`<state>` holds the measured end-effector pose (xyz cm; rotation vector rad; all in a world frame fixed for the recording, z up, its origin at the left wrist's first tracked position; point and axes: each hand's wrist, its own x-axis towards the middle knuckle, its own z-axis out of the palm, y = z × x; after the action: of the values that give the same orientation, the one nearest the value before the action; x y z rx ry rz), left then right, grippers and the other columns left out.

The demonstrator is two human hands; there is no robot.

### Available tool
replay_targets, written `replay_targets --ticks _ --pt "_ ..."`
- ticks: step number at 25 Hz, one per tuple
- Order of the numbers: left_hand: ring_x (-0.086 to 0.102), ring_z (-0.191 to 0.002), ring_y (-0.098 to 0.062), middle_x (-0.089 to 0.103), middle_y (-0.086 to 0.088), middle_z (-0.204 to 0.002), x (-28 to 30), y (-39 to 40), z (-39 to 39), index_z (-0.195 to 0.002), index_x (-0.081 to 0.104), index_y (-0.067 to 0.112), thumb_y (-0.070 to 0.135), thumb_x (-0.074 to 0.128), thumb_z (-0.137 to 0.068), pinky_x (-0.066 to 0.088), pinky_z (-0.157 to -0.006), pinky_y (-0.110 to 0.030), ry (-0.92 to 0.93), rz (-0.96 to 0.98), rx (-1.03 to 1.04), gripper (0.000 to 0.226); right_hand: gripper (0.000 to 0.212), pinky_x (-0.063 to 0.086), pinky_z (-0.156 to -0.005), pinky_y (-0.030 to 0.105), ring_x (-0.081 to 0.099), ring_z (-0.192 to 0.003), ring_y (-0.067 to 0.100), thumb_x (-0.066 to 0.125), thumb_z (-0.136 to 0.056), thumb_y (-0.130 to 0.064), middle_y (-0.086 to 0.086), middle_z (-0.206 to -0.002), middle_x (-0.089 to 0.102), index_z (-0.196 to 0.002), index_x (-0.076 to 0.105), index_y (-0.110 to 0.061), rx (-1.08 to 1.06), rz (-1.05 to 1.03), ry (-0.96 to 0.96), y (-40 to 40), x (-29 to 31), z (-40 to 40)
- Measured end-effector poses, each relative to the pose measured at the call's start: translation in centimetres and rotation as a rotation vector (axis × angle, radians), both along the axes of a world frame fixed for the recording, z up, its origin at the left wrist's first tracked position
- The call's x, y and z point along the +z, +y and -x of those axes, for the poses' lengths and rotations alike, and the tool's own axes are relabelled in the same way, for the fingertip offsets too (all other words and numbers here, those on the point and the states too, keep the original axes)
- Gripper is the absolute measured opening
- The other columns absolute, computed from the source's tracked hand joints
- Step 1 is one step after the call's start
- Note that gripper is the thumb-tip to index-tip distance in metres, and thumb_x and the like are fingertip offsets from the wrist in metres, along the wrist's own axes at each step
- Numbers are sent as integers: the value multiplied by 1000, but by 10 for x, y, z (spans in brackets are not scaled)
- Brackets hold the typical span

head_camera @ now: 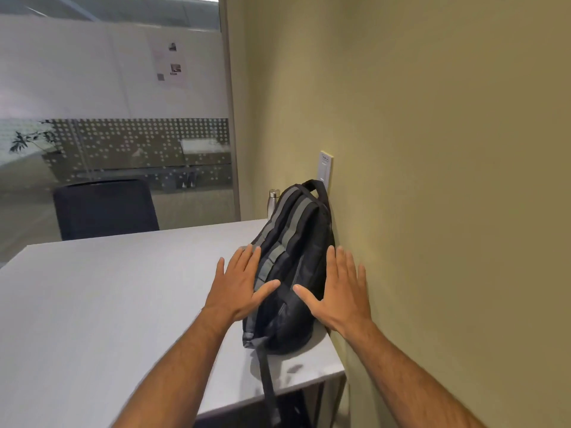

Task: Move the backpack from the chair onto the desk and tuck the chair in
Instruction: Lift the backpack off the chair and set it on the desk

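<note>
A black backpack [293, 257] with grey stripes lies on the light grey desk [108, 304], against the wall at the desk's right edge. One strap hangs over the near edge. My left hand [239, 282] is flat with fingers spread at the backpack's left side. My right hand [340, 291] is flat with fingers spread at its right side, between the bag and the wall. Neither hand grips anything. A dark chair [103, 208] stands behind the far side of the desk; only its backrest shows.
A metal bottle [273, 202] stands on the desk behind the backpack. The olive wall [432, 180] with a white switch plate [325, 166] runs along the right. A glass partition [123, 118] closes the far side.
</note>
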<state>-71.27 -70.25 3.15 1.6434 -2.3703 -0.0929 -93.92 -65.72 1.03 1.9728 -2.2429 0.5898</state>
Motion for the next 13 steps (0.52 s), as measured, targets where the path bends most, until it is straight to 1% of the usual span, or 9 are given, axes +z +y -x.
replay_targets --ticks 4,6,8,13 --pt "-8 -158 -24 -8 0 -172 -12 59 -30 -161 -5 28 88 6 -77 -3 -127 -58 -81 33 56 104 123 -11 -122 57 -22 -152 24 4 -70 -102 9 -171 -15 -160 -16 -21 30 -41 39 53 -7 -17" --pt "-11 -158 -26 -12 0 -171 -15 80 -46 -161 -7 29 90 -2 -72 -5 -126 -58 -125 39 71 108 124 -11 -122 59 -25 -150 22 3 -69 -102 9 -171 -15 -160 -16 -21 33 -48 39 78 -12 -25" --pt "-13 -157 -26 -14 -1 -170 -17 111 -66 -161 -9 28 90 -6 -69 -6 -126 -58 -141 42 69 111 125 -8 -124 61 -23 -152 23 2 -68 -103 9 -171 -15 -161 -15 -20 32 -55 44 110 -16 -37" --pt "-15 -156 -25 -17 0 -169 -26 199 -122 -160 -10 28 91 -6 -70 -10 -125 -57 -122 44 44 110 128 -3 -125 62 -15 -157 27 -2 -64 -102 9 -171 -13 -161 -13 -18 10 -50 61 195 -16 -85"
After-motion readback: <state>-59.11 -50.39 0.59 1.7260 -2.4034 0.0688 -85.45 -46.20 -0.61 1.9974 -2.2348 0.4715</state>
